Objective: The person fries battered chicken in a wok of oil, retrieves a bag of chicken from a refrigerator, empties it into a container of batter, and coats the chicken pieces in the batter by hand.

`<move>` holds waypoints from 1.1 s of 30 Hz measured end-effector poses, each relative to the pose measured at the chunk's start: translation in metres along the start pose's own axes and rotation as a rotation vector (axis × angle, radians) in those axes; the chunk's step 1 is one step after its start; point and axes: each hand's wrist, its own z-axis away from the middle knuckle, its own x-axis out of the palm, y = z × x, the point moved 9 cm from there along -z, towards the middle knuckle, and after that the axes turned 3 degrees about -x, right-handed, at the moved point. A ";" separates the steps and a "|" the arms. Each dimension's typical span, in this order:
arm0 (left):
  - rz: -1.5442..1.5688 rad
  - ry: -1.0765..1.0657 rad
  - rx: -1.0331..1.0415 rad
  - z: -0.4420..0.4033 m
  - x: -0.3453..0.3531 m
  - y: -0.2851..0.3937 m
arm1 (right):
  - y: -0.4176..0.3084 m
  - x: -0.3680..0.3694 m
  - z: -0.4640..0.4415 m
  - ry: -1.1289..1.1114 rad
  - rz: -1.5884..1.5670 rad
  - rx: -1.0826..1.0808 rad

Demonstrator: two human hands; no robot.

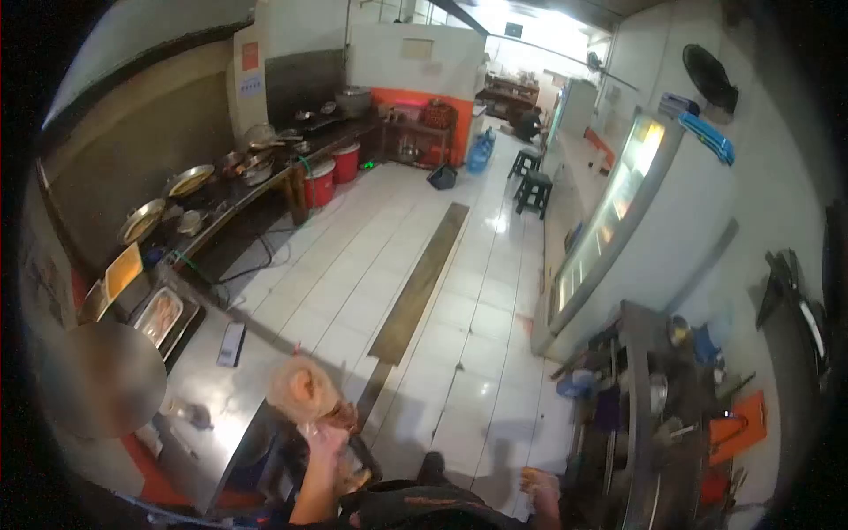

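Observation:
My left hand (327,443) is closed on a pale translucent plastic bag (300,389) with something pinkish-brown inside, held up beside the metal counter (231,389). My right hand (541,490) hangs low at the bottom, right of my dark clothing, its fingers curled in; what they hold, if anything, is too small to make out. A phone (231,344) lies on the counter, left of the bag. Farther left is a metal tray (160,316) of pale pieces.
Pans (190,181) line the left counter, with red buckets (319,184) beside it. Stools (533,193) and a glass-door fridge (609,221) stand to the right. A crowded shelf (636,389) is at the near right. One person (528,124) crouches far back.

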 end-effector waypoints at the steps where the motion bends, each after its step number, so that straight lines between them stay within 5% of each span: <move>1: 0.278 -0.022 -0.116 -0.013 0.026 -0.009 | -0.006 -0.006 -0.056 -0.232 -0.102 0.053; 2: 0.557 -0.011 -0.235 -0.026 0.051 -0.019 | -0.058 0.043 -0.051 -0.150 0.096 -0.180; 3: 0.492 0.027 -0.202 -0.042 0.055 -0.028 | -0.123 0.116 -0.022 -0.017 0.315 -0.390; 4: 0.425 0.067 -0.168 -0.058 0.055 -0.034 | -0.131 0.131 -0.076 -0.081 0.322 -0.335; 7: -0.008 0.231 0.057 -0.093 0.069 -0.027 | -0.164 0.240 -0.228 -0.441 0.380 -0.230; 10: -0.738 0.293 0.330 -0.128 0.096 -0.004 | -0.286 0.395 -0.238 -0.500 0.873 -0.710; 12: -0.835 0.277 0.340 -0.166 0.112 -0.004 | -0.341 0.477 -0.225 -0.467 0.681 -0.361; 15: 0.351 0.299 0.197 -0.244 0.079 -0.041 | -0.379 0.540 -0.316 -0.734 0.457 -0.367; 16: 0.741 0.283 0.196 -0.261 0.073 -0.039 | -0.406 0.566 -0.303 -0.505 0.695 -0.412; 17: 0.616 -0.175 0.256 -0.289 0.113 -0.009 | -0.408 0.578 -0.344 -0.529 0.644 -0.340; 18: 0.585 -0.248 0.314 -0.312 0.116 0.005 | -0.402 0.565 -0.392 -0.542 0.601 -0.258; 19: 0.426 -0.078 0.404 -0.338 0.105 0.010 | -0.407 0.555 -0.446 -0.550 0.884 -0.438; 21: -0.657 0.448 0.523 -0.378 0.087 0.025 | -0.413 0.534 -0.563 -0.577 1.027 -0.547; 23: -1.051 0.649 0.512 -0.424 0.082 0.038 | -0.455 0.584 -0.490 -0.463 0.901 -0.534; 26: -0.184 0.460 0.495 -0.509 0.031 0.011 | -0.500 0.645 -0.440 -0.547 0.922 -0.662; 27: 0.340 0.264 0.460 -0.542 0.025 0.000 | -0.509 0.662 -0.440 -0.594 0.973 -0.714; 29: 0.805 0.010 0.459 -0.588 0.034 0.011 | -0.512 0.684 -0.492 -0.686 1.205 -0.823; 31: 0.709 -0.035 0.552 -0.614 0.044 0.037 | -0.514 0.719 -0.550 -0.819 1.442 -1.064; 33: 0.678 0.305 0.637 -0.634 0.010 0.038 | -0.504 0.765 -0.613 -0.991 1.679 -1.414</move>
